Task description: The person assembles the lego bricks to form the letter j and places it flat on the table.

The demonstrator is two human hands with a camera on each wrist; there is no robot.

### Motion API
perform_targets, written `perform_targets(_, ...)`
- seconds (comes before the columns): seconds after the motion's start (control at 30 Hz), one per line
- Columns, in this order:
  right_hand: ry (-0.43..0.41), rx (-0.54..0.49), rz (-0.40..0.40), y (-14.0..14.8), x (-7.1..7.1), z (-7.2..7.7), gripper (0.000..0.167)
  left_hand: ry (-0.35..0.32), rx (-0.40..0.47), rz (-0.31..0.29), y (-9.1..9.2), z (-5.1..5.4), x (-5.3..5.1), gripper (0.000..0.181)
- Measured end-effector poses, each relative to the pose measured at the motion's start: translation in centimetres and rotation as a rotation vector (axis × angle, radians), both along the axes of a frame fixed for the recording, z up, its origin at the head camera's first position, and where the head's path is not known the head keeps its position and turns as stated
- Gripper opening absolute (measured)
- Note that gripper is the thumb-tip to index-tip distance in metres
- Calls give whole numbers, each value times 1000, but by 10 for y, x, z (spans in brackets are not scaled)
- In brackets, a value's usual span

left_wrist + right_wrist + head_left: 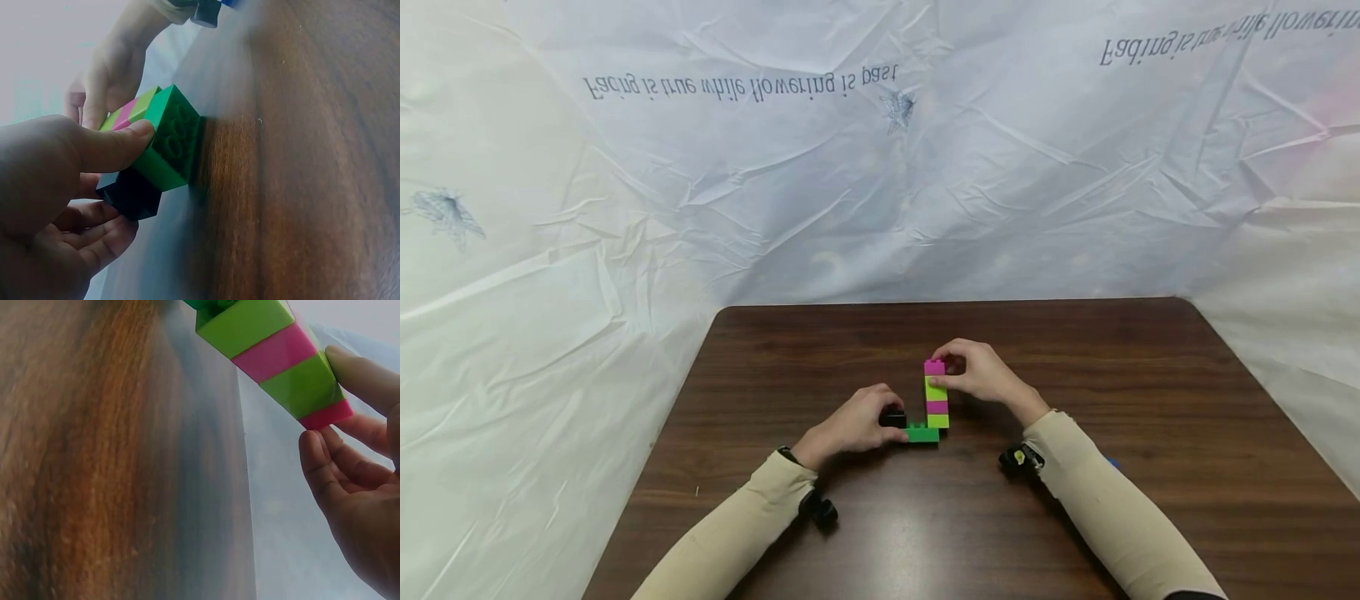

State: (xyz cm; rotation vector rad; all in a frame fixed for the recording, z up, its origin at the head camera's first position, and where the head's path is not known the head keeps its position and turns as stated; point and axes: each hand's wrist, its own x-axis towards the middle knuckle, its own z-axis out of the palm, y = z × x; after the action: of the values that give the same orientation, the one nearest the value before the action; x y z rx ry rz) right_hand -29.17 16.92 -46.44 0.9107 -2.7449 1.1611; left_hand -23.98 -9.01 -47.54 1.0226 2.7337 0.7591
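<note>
Several toy building bricks are joined into one piece above the brown table. My left hand [856, 421] grips its lower end, with the thumb on the green brick [167, 150] and the fingers by the black brick [132, 192]. From the green brick rises a column of alternating lime bricks [247, 328] and pink bricks [277, 355]. My right hand [985, 372] holds the column near its top, at the pink end brick [934, 367]. In the right wrist view its thumb and fingers are around that end. The brick undersides are mostly hidden.
The dark wood table [880, 525] spreads around both hands. A small blue object [1113, 463] shows partly behind the right sleeve. White printed sheeting [820, 192] hangs beyond the table's far edge and at the sides.
</note>
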Motion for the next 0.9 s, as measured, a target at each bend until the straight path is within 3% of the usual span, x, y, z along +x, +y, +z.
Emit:
perform_targets(0.4, -83, 83, 9, 0, -1, -2, 35, -38, -45, -19, 0, 0, 2, 41)
perform_targets(0.9, -104, 160, 53, 0, -1, -6, 36, -86, -54, -8, 2, -2, 11, 41)
